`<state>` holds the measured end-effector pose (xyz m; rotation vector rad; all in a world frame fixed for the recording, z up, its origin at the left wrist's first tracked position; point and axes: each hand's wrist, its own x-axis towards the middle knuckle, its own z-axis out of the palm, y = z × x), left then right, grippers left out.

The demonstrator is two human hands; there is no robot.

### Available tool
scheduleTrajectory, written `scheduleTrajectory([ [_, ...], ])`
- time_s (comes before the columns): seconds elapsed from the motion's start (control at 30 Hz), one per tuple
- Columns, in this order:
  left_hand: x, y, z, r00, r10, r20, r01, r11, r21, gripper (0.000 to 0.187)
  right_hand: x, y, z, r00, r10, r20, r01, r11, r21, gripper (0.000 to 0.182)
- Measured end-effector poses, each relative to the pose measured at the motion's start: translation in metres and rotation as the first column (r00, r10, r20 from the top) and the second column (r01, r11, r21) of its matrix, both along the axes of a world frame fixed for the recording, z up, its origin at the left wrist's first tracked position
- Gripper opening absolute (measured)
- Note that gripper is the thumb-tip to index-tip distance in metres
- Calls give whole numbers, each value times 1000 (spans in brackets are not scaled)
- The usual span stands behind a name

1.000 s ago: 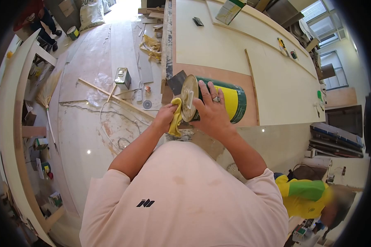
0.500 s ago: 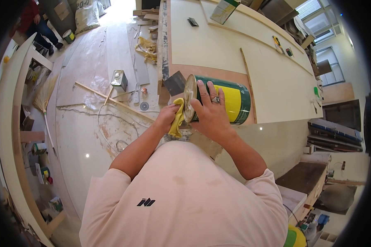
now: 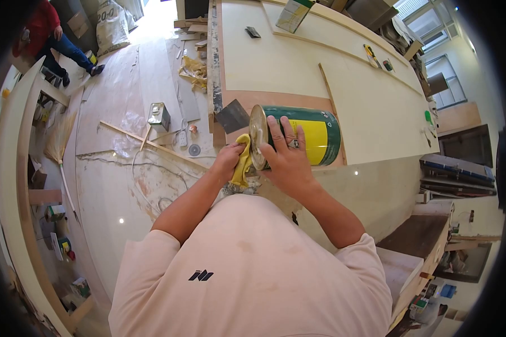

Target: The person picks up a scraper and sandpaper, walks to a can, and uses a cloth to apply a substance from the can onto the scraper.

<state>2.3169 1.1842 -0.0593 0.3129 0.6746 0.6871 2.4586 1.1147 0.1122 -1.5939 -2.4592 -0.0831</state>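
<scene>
A large green and yellow paint can (image 3: 325, 137) lies on its side at the near edge of the worktable, its metal end facing left. My right hand (image 3: 289, 163) is curved over the can's side, fingers spread across the label and thumb close to the rim. In my left hand (image 3: 229, 159) is a bunched yellow cloth (image 3: 242, 168), pinched beside the can's metal end. Whether the cloth touches the metal is hard to tell. A dark flat plate (image 3: 233, 116) lies on the table just beyond the left hand.
The worktable (image 3: 275, 67) carries a thin wood strip (image 3: 327, 84), a carton (image 3: 293, 16) and a yellow-handled tool (image 3: 371, 55). On the floor are a metal tin (image 3: 158, 117), crossed wooden sticks (image 3: 152, 143), cables and a broom (image 3: 60, 140). Another person (image 3: 53, 33) stands at the far left.
The view has shifted slightly. The person at the far left has moved a leg outward, now partly covering a can on the floor. My hands, the cloth and the paint can look almost the same.
</scene>
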Motion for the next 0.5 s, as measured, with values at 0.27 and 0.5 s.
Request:
scheduleTrajectory([
  [0.27, 8, 3, 7, 1000, 9, -18, -9, 1000, 6, 26, 17, 0, 0, 993, -82, -81, 84, 996, 14, 56],
  [0.5, 16, 22, 38, 996, 26, -87, -13, 988, 152, 27, 66, 5, 7, 890, -140, -433, 199, 976, 93, 66],
])
